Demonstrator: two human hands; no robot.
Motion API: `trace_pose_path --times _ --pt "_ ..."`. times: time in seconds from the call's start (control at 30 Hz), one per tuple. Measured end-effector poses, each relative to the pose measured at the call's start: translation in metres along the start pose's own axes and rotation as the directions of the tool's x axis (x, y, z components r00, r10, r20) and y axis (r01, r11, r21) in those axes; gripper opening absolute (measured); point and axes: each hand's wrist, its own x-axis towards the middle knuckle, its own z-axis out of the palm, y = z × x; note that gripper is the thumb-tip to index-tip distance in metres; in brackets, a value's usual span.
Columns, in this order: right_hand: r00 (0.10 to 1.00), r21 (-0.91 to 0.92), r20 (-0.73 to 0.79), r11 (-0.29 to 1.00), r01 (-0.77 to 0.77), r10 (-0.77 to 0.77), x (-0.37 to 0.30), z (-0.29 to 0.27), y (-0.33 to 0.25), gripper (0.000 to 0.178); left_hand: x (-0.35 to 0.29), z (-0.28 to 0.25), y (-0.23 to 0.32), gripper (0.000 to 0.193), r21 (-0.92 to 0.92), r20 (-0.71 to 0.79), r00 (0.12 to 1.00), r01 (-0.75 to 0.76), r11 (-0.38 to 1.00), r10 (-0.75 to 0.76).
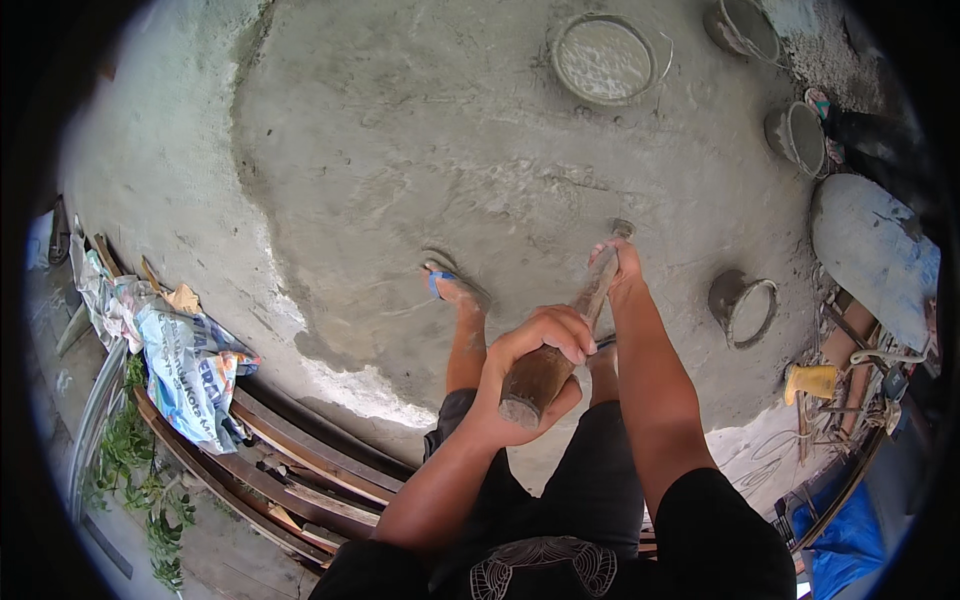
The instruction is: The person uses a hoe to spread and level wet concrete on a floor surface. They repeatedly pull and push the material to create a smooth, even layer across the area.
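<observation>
Both of my hands grip a tool with a thick wooden handle (598, 284), held at a slant over the wet grey cement (400, 180). Its rounded butt end points toward me. My left hand (542, 332) wraps around the handle near that butt. Farther along, my right hand (622, 262) is closed around it, close to the tool's cement-coated far end (622, 229). The blade, if there is one, cannot be made out against the cement. My left foot, in a blue-strapped sandal (437, 282), stands in the wet layer.
A wide tub (556, 62) of grey mix stands ahead. To the right are a bucket (722, 297), another bucket (780, 140) beside a person's dark-clothed leg (870, 135), and a rounded sheet (865, 240). Wooden planks (300, 455) and a printed sack (185, 365) lie left.
</observation>
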Motion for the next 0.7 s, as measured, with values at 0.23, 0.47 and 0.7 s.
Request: trace_pose_path --times 0.23,0.47,0.7 --pt "0.913 0.077 0.316 0.952 -0.296 0.259 -0.008 0.090 0.092 0.022 -0.004 0.040 0.059 0.037 0.323 -0.060 0.998 0.022 0.946 -0.003" --pt "0.789 0.010 0.520 0.921 -0.389 0.327 -0.094 0.029 0.045 0.027 -0.042 0.183 0.120 0.029 0.639 0.214 0.971 -0.053 0.767 -0.111" --pt "0.903 0.073 0.399 0.976 -0.205 0.159 -0.191 -0.149 -0.079 0.027 -0.060 0.316 0.186 0.031 0.364 0.640 0.750 -0.107 0.925 -0.165"
